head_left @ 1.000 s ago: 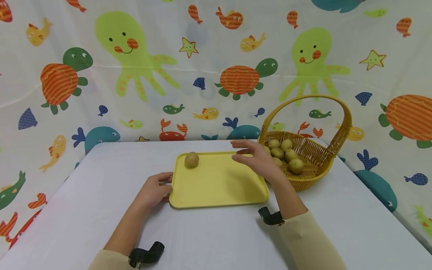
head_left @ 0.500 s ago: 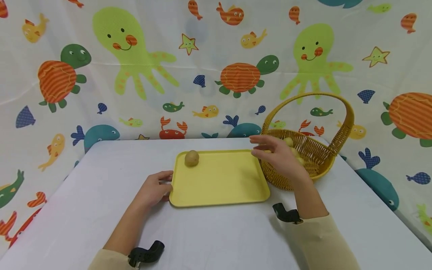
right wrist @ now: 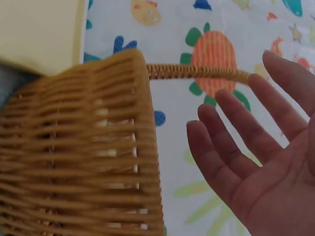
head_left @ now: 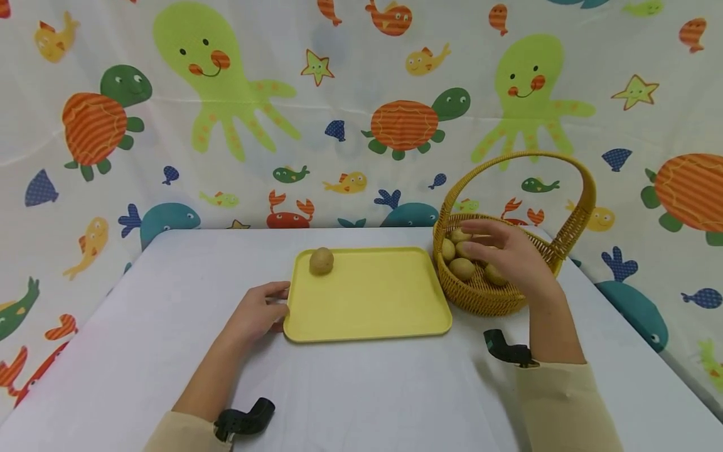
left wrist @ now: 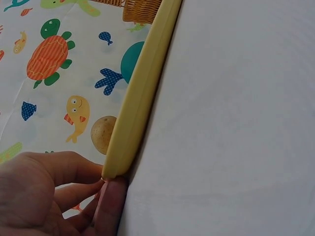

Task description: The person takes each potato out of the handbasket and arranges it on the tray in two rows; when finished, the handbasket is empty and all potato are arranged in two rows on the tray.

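Note:
A yellow rectangular tray [head_left: 373, 295] lies on the table with one potato [head_left: 321, 261] at its far left corner. At the tray's left edge, my left hand [head_left: 257, 312] pinches the rim, as the left wrist view shows with digits on both sides of the tray edge [left wrist: 135, 108]. My right hand [head_left: 511, 254] hovers over a wicker basket [head_left: 480, 304], holding nothing, its fingers loosely bent. Several potatoes [head_left: 462, 269] sit in the basket, partly hidden behind that hand. In the right wrist view the fingers [right wrist: 236, 123] are apart, beside the basket's woven wall [right wrist: 83, 157].
The basket's tall arched handle [head_left: 582, 188] rises above the right hand. A white cloth covers the table [head_left: 361, 389]. Behind it hangs a curtain [head_left: 361, 150] printed with sea animals. Black wrist mounts [head_left: 245, 419] stick out from both sleeves.
My right hand has moved right, from above the tray's right end to above the basket. The left hand keeps its place at the tray, and the potato on the tray is unmoved.

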Motion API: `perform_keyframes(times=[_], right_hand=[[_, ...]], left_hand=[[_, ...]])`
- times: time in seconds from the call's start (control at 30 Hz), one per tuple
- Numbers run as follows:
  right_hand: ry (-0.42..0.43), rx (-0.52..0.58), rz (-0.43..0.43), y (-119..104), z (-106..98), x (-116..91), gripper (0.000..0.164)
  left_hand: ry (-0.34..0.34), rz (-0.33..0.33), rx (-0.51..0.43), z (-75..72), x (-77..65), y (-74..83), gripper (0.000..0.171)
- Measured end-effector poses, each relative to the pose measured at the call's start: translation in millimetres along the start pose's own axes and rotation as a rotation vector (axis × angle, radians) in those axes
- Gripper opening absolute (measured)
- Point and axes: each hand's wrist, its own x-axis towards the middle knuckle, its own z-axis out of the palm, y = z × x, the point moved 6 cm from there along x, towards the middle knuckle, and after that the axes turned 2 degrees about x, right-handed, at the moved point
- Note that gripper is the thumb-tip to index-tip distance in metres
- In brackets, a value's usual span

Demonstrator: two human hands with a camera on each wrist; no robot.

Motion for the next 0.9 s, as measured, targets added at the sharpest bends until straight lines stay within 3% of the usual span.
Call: perform_keyframes(times=[0.43,0.63,0.9], right_hand=[[0.032,-0.094,0.131,45.9,-30.7,-4.5,0.06],[0.027,-0.117,0.175,64.0,-34.9,-3.2,0.064],[0.008,-0.251,0.234,80.7,-35.5,2.5,0.056]], left_hand=[[-0.004,0.011,-0.022,0.4,0.4,0.2,0.068],[-0.007,0.01,-0.027,0.5,0.7,0.1,0.068],[-0.01,0.02,-0.025,-0.8,0.9,0.3,0.068]])
